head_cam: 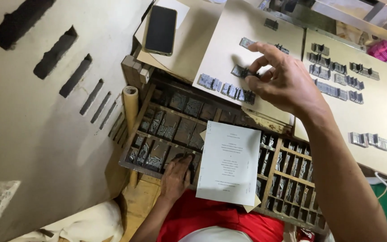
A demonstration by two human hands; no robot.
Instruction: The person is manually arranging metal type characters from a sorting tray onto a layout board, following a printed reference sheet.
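Right forearm nearest lens, right hand (279, 77) at 1 o'clock, fingertips pinched on small metal type block (240, 71) above tan card (229, 31). Block likely dense, rigid, smooth-sided; grip by flat sides. Left hand (175, 177) at 7 o'clock, fingers curled into wooden type tray (136, 134); contents unclear. White printed sheet (231, 163) at centre.
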